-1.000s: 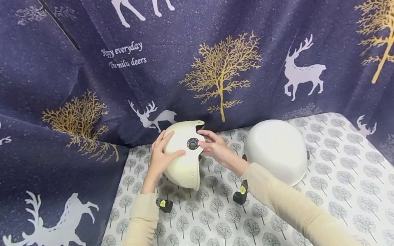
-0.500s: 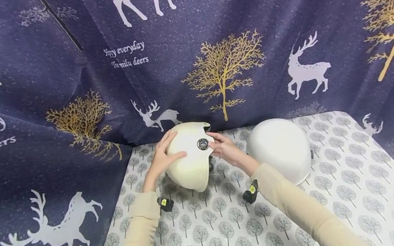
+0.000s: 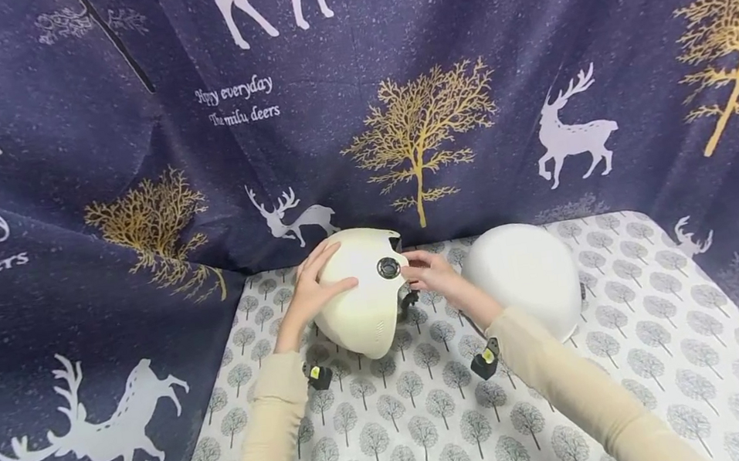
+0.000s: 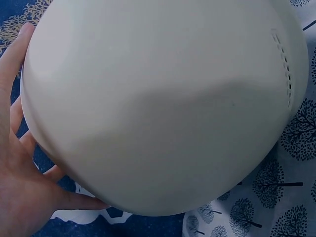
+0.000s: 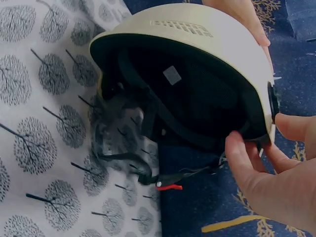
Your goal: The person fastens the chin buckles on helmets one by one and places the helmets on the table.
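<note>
A cream helmet (image 3: 358, 302) is held tilted above the table, its crown toward my left hand (image 3: 311, 293). That hand spreads round the crown, thumb on the near side; in the left wrist view the smooth shell (image 4: 163, 108) fills most of the picture. My right hand (image 3: 434, 272) pinches the rim beside a round black side fitting (image 3: 389, 267). From the right wrist, the dark inside of the helmet (image 5: 197, 98) shows, with my right thumb and fingers (image 5: 242, 158) on either side of the edge. A black chin strap (image 5: 182, 177) with a red tab (image 5: 169, 187) hangs down.
A white dome-shaped thing (image 3: 523, 280) with small dark parts at its sides stands on the table to the right, near my right forearm. Tree-patterned cloth covers the table (image 3: 398, 445). Behind it hangs a dark blue curtain (image 3: 302, 146) with deer and trees.
The helmet has shifted a little to the right and turned slightly, with both hands staying on it. My right hand has moved right along with the rim. The white dome stays put.
</note>
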### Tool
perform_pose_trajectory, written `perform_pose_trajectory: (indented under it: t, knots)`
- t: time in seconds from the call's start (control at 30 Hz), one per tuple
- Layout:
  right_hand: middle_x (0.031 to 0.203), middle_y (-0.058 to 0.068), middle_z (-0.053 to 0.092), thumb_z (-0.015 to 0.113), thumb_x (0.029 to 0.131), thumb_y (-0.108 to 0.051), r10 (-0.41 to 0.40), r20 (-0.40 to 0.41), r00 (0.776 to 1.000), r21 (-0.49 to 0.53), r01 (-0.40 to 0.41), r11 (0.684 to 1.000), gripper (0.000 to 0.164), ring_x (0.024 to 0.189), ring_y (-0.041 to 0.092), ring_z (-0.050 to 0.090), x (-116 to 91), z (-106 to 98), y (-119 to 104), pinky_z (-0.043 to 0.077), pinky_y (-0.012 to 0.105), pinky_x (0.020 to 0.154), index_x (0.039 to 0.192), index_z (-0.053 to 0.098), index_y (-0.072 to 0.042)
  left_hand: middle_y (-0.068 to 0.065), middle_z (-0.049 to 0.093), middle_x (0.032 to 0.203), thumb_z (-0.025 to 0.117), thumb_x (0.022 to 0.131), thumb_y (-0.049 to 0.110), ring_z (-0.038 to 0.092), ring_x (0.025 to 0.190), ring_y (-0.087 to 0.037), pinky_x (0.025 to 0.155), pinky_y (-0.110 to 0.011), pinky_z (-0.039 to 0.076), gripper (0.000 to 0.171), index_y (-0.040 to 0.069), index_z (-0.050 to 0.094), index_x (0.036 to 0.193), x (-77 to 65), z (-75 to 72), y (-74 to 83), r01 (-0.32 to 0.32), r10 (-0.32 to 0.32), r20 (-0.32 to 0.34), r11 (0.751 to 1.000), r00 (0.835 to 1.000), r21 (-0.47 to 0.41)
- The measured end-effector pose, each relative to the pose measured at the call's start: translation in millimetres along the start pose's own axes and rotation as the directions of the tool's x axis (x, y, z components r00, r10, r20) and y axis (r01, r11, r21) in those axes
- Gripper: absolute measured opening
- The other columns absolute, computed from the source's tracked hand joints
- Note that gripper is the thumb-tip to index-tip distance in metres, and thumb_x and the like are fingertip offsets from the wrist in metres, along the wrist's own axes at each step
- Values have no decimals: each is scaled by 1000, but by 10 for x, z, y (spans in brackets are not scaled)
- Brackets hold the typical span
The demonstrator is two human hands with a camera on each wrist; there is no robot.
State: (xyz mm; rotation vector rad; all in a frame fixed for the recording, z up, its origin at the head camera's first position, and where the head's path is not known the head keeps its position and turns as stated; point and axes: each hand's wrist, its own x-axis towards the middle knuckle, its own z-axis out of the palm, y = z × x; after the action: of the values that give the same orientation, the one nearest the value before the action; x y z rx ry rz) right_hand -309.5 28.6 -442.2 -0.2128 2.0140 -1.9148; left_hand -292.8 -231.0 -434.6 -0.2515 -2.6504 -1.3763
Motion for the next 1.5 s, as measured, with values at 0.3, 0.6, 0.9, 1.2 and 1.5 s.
perform_pose_trajectory:
  t: [0.3, 0.6, 0.9, 1.2, 1.5]
  knots:
    - [131, 22, 55, 54, 99, -14, -122, -76, 990, -218, 103, 971, 40, 121, 35, 55, -33, -3, -152, 48, 44, 101, 136, 53, 0, 12, 26, 161, 82, 77, 36, 11, 149, -30, 117, -65, 13, 76, 33, 47, 144, 20, -49, -41, -3, 2, -27, 1000, 1000, -15]
    - [137, 22, 54, 60, 97, -13, -204, -56, 977, -227, 186, 956, 40, 127, 37, 52, -13, 118, -133, 45, 46, 106, 135, 54, -1, 14, 25, 161, 83, 77, 33, 12, 148, -27, 118, -64, 15, 76, 34, 47, 144, -40, 25, -45, 41, -41, 13, 998, 999, -41]
    - [152, 20, 36, 68, 91, -21, -112, -20, 994, -236, 104, 966, 61, 142, 38, 35, 52, 209, -94, 33, 51, 117, 145, 43, -12, 10, 19, 164, 81, 79, 33, 6, 150, -30, 117, -67, 12, 78, 34, 43, 147, -36, 17, -44, 10, -6, 78, 999, 997, -41]
    - [161, 16, 24, 65, 93, -26, -84, -19, 996, -239, 77, 968, 69, 150, 33, 22, 65, 100, -52, 26, 48, 121, 153, 33, -18, 2, 3, 167, 80, 79, 23, -3, 153, -36, 115, -72, 4, 96, 30, 22, 156, -29, -56, -45, 47, -34, 180, 997, 983, -67]
    - [163, 11, 20, 63, 95, -25, -60, 0, 998, -186, 59, 981, 68, 152, 32, 17, 70, -69, 99, 21, 48, 123, 154, 31, -13, -6, -1, 167, 77, 80, 17, -3, 153, -38, 118, -68, 2, 97, 20, 19, 158, -173, -54, 33, 103, -78, 222, 989, 972, -106]
